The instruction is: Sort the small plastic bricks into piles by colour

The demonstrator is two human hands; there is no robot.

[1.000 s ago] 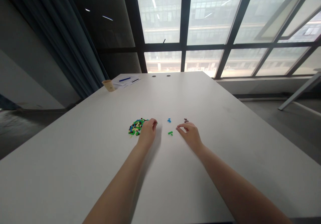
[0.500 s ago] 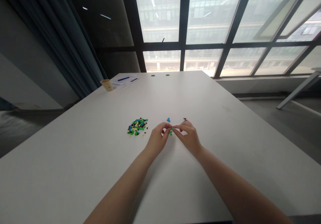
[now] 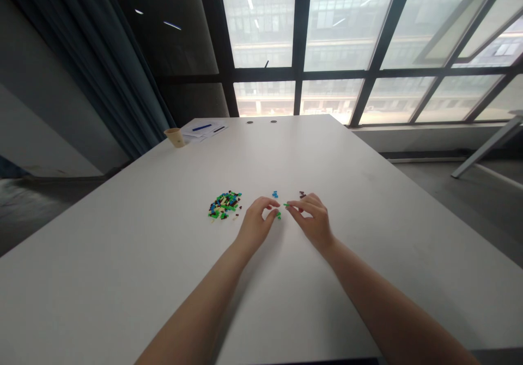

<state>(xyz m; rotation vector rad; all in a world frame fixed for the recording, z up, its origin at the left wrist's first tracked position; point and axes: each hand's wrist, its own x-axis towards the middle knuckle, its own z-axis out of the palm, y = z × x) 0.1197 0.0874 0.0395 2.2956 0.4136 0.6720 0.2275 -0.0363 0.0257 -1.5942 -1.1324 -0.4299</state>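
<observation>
Right hand [image 3: 314, 222] has its grip pinched on a tiny green brick [image 3: 286, 205], left hand [image 3: 256, 226] loose and empty; a sloppy pinch could flick it away.

The view comes from one camera worn on the person's head. It looks forward and down, along the white table [image 3: 122, 278] toward the tall windows [image 3: 327, 32] on the far side. The camera is quite near the left hand [image 3: 255, 226] and the right hand [image 3: 314, 222], which are below its centre, and a dark curtain [image 3: 93, 54] stands far on the left.
</observation>
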